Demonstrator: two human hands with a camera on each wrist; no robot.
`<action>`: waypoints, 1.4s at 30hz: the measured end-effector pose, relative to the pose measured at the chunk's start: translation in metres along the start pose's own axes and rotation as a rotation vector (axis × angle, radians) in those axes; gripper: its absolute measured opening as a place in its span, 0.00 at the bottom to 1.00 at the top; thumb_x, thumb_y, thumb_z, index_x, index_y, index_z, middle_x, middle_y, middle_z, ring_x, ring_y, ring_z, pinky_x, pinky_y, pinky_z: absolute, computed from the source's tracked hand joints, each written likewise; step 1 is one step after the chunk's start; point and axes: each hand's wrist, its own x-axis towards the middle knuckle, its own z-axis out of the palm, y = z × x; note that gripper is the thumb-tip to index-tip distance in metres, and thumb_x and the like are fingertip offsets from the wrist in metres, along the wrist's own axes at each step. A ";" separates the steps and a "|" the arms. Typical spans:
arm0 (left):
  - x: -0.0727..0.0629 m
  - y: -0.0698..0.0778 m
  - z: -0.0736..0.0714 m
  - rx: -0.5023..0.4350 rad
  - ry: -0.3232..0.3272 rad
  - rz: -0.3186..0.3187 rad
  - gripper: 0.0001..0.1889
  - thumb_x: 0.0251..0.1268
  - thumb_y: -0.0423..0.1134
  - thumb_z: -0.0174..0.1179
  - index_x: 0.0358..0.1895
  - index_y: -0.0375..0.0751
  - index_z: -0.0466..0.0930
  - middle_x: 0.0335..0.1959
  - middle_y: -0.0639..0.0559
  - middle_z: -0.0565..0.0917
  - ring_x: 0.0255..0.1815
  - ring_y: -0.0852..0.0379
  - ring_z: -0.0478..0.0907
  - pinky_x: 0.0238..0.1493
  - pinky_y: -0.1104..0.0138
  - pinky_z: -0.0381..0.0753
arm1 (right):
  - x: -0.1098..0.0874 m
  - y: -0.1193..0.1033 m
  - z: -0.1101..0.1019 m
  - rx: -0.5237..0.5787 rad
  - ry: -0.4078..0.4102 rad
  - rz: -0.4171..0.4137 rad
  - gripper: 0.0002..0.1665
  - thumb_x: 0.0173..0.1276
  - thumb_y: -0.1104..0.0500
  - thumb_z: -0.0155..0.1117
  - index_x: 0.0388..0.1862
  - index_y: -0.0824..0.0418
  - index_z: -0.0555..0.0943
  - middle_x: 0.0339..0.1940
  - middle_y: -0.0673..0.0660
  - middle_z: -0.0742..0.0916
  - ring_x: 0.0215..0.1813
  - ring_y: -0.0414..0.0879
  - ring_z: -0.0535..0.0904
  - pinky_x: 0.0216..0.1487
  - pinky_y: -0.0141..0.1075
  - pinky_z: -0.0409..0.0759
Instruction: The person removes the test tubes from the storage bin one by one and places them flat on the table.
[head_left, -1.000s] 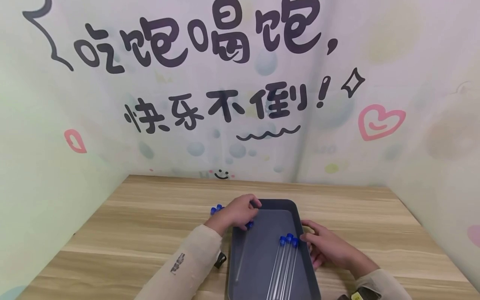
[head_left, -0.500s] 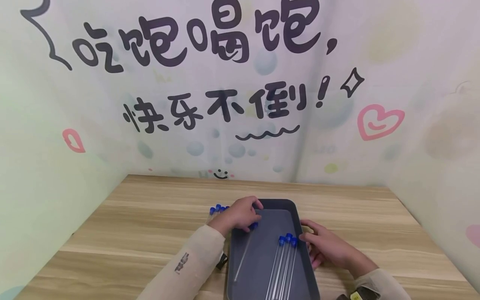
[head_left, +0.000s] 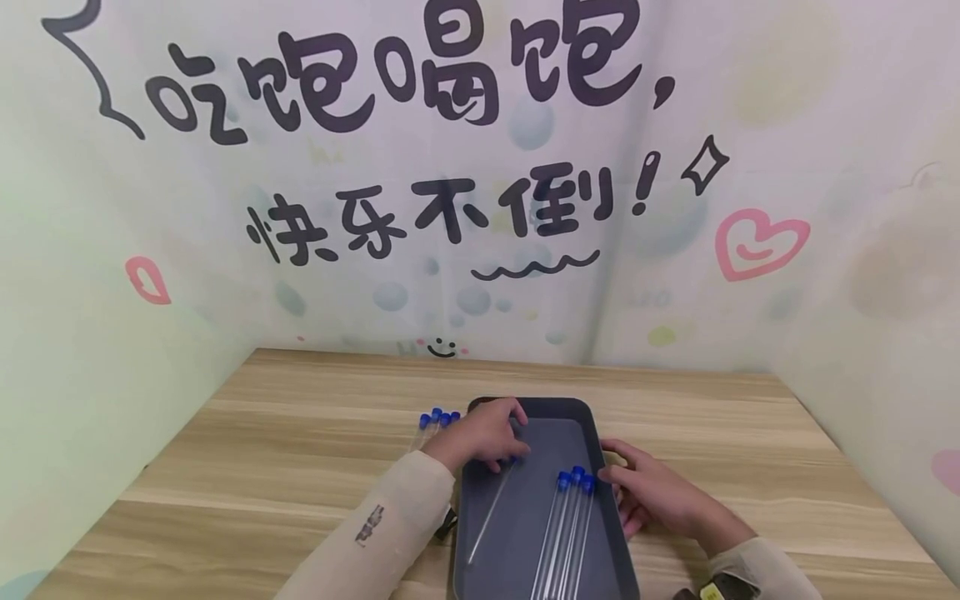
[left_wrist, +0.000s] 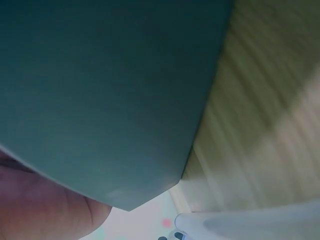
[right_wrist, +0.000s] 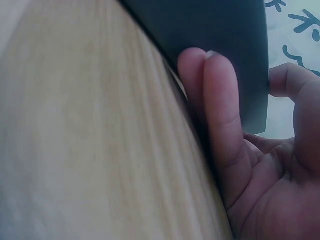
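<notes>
In the head view a dark grey tray [head_left: 553, 407] lies lengthwise on the table. My left hand [head_left: 487, 432] reaches over its left rim and pinches a clear test tube [head_left: 489, 521] near the blue cap, which the fingers mostly cover. The tube slants, its lower end toward the tray's near left. Three capped test tubes [head_left: 564, 533] lie side by side in the tray's right half. My right hand [head_left: 656, 492] grips the right wall; in the right wrist view the fingers [right_wrist: 222, 105] press the outside and the thumb hooks over the rim.
Several more blue-capped tubes [head_left: 437, 419] lie left of the tray, partly behind my left forearm. The wooden table [head_left: 300, 425] ends at a printed wall hanging [head_left: 360, 317] at the back. In the left wrist view the tray's outer wall [left_wrist: 115, 100] fills most of the picture.
My left hand has moved slightly right and nearer, swinging the tube's capped end rightward so the tube slants more. The right hand has stayed on the tray.
</notes>
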 end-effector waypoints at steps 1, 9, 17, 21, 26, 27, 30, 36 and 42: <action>0.000 0.000 0.000 0.004 -0.003 0.001 0.19 0.60 0.33 0.70 0.52 0.39 0.73 0.22 0.50 0.78 0.20 0.54 0.78 0.20 0.62 0.85 | 0.000 0.000 0.000 -0.004 0.001 -0.001 0.44 0.75 0.52 0.53 0.81 0.60 0.45 0.28 0.53 0.79 0.22 0.43 0.81 0.24 0.38 0.86; -0.003 -0.001 0.003 0.112 -0.014 -0.016 0.21 0.56 0.37 0.74 0.50 0.43 0.74 0.19 0.51 0.80 0.19 0.56 0.77 0.20 0.64 0.83 | 0.000 -0.002 0.003 -0.020 0.005 -0.001 0.44 0.75 0.51 0.53 0.81 0.60 0.46 0.30 0.55 0.80 0.22 0.43 0.82 0.24 0.38 0.86; -0.006 -0.004 0.003 0.203 -0.011 -0.032 0.24 0.54 0.37 0.76 0.51 0.44 0.73 0.24 0.50 0.79 0.18 0.56 0.77 0.19 0.65 0.82 | 0.003 -0.001 0.005 -0.010 0.002 -0.001 0.45 0.74 0.51 0.54 0.81 0.60 0.46 0.28 0.54 0.81 0.22 0.43 0.82 0.25 0.39 0.87; -0.008 -0.006 0.004 0.208 -0.007 -0.018 0.24 0.54 0.37 0.75 0.50 0.45 0.73 0.27 0.50 0.78 0.18 0.56 0.78 0.19 0.65 0.81 | 0.002 -0.001 0.005 -0.009 0.002 0.001 0.45 0.74 0.52 0.54 0.81 0.60 0.45 0.28 0.54 0.80 0.22 0.43 0.82 0.25 0.39 0.87; -0.010 -0.007 0.004 0.188 -0.006 0.015 0.24 0.54 0.36 0.75 0.51 0.45 0.73 0.24 0.50 0.79 0.17 0.55 0.78 0.20 0.64 0.82 | -0.001 0.001 0.006 0.010 -0.011 -0.010 0.45 0.75 0.53 0.54 0.81 0.60 0.44 0.27 0.53 0.80 0.22 0.43 0.82 0.25 0.40 0.87; -0.010 -0.007 0.004 0.181 -0.007 0.019 0.24 0.54 0.36 0.75 0.51 0.45 0.73 0.24 0.51 0.79 0.17 0.55 0.78 0.20 0.64 0.82 | -0.001 0.001 0.006 0.013 -0.011 -0.010 0.45 0.75 0.53 0.54 0.81 0.60 0.44 0.27 0.53 0.79 0.22 0.43 0.82 0.25 0.39 0.87; -0.009 -0.008 0.004 0.130 -0.012 0.028 0.24 0.54 0.35 0.75 0.52 0.45 0.73 0.26 0.50 0.79 0.16 0.54 0.78 0.20 0.64 0.83 | -0.001 0.002 0.006 0.006 0.002 -0.009 0.45 0.74 0.53 0.55 0.81 0.60 0.45 0.27 0.53 0.79 0.21 0.43 0.81 0.24 0.38 0.86; -0.012 -0.009 0.002 0.011 0.006 0.065 0.23 0.54 0.34 0.75 0.51 0.41 0.74 0.31 0.49 0.79 0.18 0.54 0.79 0.20 0.63 0.84 | -0.001 0.001 0.004 -0.002 0.005 -0.003 0.44 0.75 0.52 0.54 0.81 0.60 0.45 0.28 0.53 0.79 0.21 0.42 0.80 0.23 0.37 0.85; -0.013 -0.012 0.000 -0.076 0.002 0.104 0.19 0.55 0.32 0.74 0.46 0.39 0.75 0.33 0.49 0.80 0.22 0.55 0.81 0.21 0.64 0.86 | 0.000 0.001 0.002 0.003 -0.007 -0.001 0.44 0.75 0.52 0.53 0.81 0.60 0.45 0.28 0.53 0.79 0.21 0.43 0.81 0.24 0.38 0.85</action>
